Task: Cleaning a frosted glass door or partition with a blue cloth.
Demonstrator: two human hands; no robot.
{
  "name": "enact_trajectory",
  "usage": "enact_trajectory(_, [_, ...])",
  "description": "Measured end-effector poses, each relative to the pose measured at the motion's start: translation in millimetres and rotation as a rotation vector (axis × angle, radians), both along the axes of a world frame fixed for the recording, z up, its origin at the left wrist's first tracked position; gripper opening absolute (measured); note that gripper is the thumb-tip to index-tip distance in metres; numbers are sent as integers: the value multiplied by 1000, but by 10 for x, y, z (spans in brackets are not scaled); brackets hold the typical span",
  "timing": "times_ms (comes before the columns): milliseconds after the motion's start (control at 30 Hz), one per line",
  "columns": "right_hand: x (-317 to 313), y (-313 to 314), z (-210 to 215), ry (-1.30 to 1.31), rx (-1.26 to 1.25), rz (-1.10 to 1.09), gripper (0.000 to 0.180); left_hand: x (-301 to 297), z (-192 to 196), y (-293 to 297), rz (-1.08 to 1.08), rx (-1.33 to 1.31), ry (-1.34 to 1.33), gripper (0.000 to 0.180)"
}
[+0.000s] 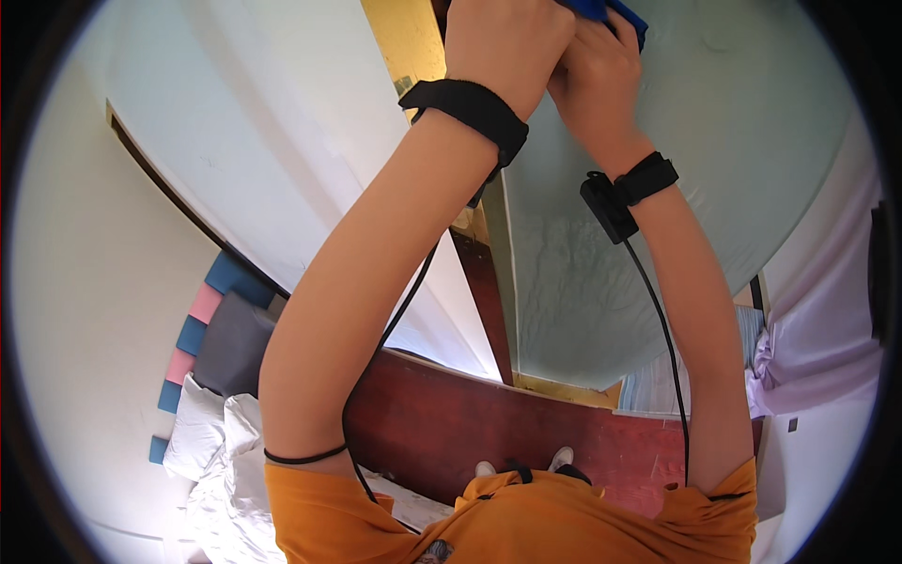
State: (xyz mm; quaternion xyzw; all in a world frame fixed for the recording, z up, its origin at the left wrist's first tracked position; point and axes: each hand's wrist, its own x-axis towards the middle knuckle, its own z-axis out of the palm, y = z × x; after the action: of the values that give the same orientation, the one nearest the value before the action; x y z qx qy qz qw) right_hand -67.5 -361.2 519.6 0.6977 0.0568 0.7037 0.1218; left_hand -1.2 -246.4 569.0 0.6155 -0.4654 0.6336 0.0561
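Both my arms reach up toward the top of the picture. My left hand (503,42) and my right hand (601,75) are pressed together there, both closed on a blue cloth-like object (620,11) that is mostly cut off by the top edge. The hands sit against a pale green glass panel (658,235) in a gold-trimmed frame (409,42). Each wrist carries a black strap, and thin black cables run down along both forearms to my orange shirt.
A dark red wooden ledge (451,423) runs below the panel, with my shoes visible at its near edge. A white curtain (282,141) hangs at left. Blue, pink and grey cushions (225,329) and white bedding (216,451) lie at lower left. Pale lilac fabric (817,329) hangs at right.
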Motion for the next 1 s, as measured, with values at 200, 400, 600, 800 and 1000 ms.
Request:
enact_trajectory(200, [-7, -11, -302, 47, 9, -26, 29, -52, -200, -14, 63, 76, -34, 10])
enact_trajectory(400, [163, -216, -829, -29, 17, 15, 34, -59, -698, -88, 104, 56, 5, 7])
enact_trajectory(600, [129, -225, -1214, 64, 84, 16, 34, -25, -999, -122, 83, 141, 98, 7])
enact_trajectory(800, [150, -290, -1802, 180, 170, 18, 32, 84, -1499, -226, 67, 207, 214, 8])
enact_trajectory(1000, [103, -312, -2366, 243, 240, 14, 26, 76, -1998, -334, 67, 304, 335, 9])
